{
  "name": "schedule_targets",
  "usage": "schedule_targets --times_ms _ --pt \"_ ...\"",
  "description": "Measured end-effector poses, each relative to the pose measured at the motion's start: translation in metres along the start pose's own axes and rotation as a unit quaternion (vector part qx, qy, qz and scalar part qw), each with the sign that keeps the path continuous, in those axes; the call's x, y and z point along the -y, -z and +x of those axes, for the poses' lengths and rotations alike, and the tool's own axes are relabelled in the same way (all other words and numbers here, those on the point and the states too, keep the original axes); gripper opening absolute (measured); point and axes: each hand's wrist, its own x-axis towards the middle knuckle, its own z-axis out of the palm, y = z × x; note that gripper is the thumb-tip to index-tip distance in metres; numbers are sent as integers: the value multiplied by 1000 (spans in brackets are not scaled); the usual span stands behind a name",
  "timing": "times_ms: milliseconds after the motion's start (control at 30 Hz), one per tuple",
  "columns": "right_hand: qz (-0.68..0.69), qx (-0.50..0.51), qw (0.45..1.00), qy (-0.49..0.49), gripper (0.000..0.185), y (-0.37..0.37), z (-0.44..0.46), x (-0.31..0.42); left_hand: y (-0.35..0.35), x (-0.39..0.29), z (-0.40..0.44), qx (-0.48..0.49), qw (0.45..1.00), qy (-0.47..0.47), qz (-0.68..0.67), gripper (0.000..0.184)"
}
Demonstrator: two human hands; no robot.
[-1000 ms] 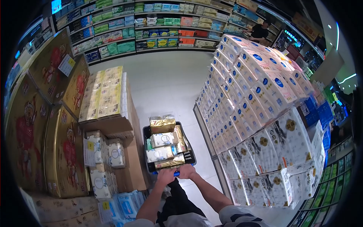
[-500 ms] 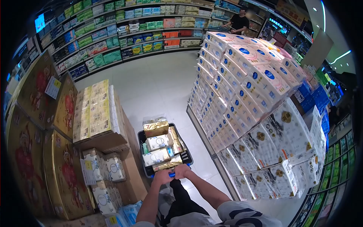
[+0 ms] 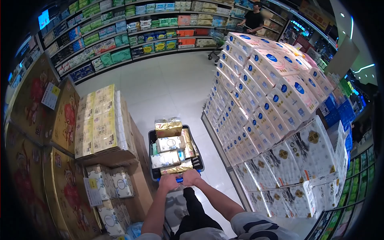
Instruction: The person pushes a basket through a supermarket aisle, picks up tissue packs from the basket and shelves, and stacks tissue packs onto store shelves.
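Note:
Both hands are wrapped round the blue handle of a dark basket cart. My left hand is closed on the handle's left part, and my right hand on its right part, a short gap between them. Inside the basket lie white tissue packs and gold packs, one gold pack standing at the far end. Another gold pack lies across the near end, just beyond the handle.
Stacked tissue packs stand on a low platform at the right. At the left are yellow packs, cartons and large gold boxes. Beyond the pale floor, a person stands with a trolley before curved shelves.
The view has swung, and the left display and far shelves sit differently in it. The person at the back has come nearer the aisle, and a trolley now shows. Both hands keep their hold.

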Motion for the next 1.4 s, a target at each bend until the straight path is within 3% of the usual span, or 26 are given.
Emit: schedule_targets --times_ms 300,333,600,967,1100,1167,1400 --pt "-30 -7 1000 6 34 21 65 -28 44 1 52 17 999 38 0 25" --pt "-22 41 999 7 39 56 57 -17 39 10 63 18 999 29 14 27" --pt "-19 130 991 23 61 84 129 -49 66 19 111 27 998 53 -25 30" --pt "7 219 969 113 68 114 194 -75 102 19 154 78 991 110 3 28" --pt "-2 199 971 131 59 119 205 -79 102 22 172 71 990 123 -10 27" --pt "-5 200 970 137 62 120 213 -84 105 24 180 118 985 127 4 27" --pt "17 219 962 159 67 140 229 -85 112 34 191 54 993 104 -15 21"
